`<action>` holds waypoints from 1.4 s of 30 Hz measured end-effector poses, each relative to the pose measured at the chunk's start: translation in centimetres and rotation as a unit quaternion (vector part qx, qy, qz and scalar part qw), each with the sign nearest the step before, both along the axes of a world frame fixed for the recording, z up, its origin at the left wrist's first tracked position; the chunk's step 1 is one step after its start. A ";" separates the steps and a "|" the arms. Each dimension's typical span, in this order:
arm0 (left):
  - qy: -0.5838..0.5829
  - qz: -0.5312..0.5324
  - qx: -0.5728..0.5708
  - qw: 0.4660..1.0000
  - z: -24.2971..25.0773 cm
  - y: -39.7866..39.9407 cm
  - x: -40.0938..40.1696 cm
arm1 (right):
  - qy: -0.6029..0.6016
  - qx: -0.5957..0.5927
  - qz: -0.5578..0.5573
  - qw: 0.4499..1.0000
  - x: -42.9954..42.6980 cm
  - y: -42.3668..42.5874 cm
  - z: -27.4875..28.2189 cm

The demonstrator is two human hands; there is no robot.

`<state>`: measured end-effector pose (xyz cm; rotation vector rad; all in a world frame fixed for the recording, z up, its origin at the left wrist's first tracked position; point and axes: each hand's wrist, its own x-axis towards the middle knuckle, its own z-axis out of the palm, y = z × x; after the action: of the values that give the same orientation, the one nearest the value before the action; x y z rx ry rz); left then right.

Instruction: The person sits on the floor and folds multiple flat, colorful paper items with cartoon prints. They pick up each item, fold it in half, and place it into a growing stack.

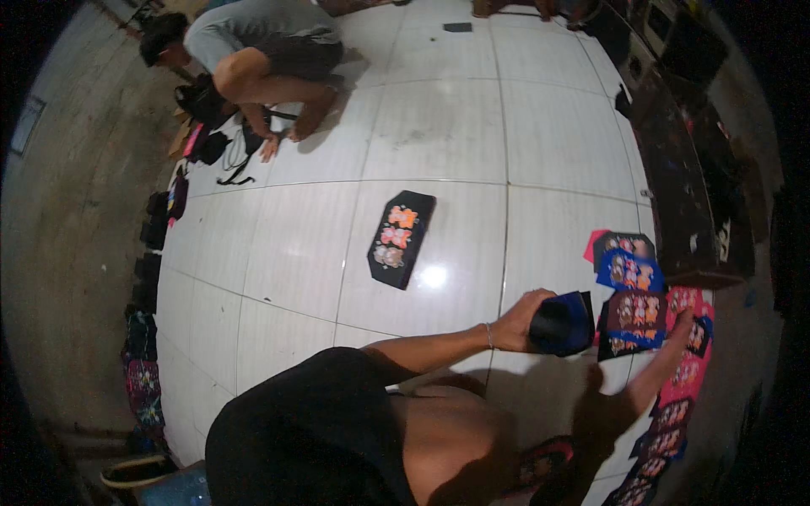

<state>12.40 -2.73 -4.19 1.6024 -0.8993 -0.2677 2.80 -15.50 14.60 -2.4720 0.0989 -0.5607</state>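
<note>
My left hand (pixel 530 321) grips a small stack of dark panels (pixel 562 324), black with some blue, held above the tile floor. My right hand (pixel 681 322) reaches down onto a pink printed panel (pixel 683 297) at the right; whether its fingers grip it is unclear. Between my hands lies a loose pile with a maroon printed panel (pixel 640 310) on top. Just above that pile rests a blue printed panel (pixel 629 271), overlapping a dark printed one (pixel 625 243). A stack of black panels with three cartoon figures (pixel 397 239) lies alone on the floor further left.
Overlapping printed panels (pixel 672 414) run down the right floor edge. A dark wooden cabinet (pixel 677 177) stands at upper right. Upper left, another person (pixel 266 50) squats beside black straps (pixel 237 167). Dark bags or fabric stacks (pixel 142 373) line the left edge.
</note>
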 end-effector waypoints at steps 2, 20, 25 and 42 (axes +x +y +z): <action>0.022 0.006 -0.010 1.000 0.0 -0.1 -0.2 | -0.008 -0.087 -0.003 0.996 1.2 1.3 -2.1; -0.059 0.071 0.040 0.995 -1.7 -0.3 -1.2 | -0.018 -0.037 0.019 0.999 2.6 1.9 -8.2; -0.105 0.077 0.015 0.991 -0.7 -0.9 -1.1 | 0.033 0.000 0.012 0.999 1.7 0.1 -7.7; -0.259 -0.285 0.380 0.841 3.1 -3.2 5.2 | 0.192 0.336 -0.031 0.921 -5.7 -8.5 -16.6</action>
<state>17.57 -5.94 -1.14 2.1437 -1.8678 -0.6950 -2.91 -24.03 -1.98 -1.8668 0.4480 -0.0293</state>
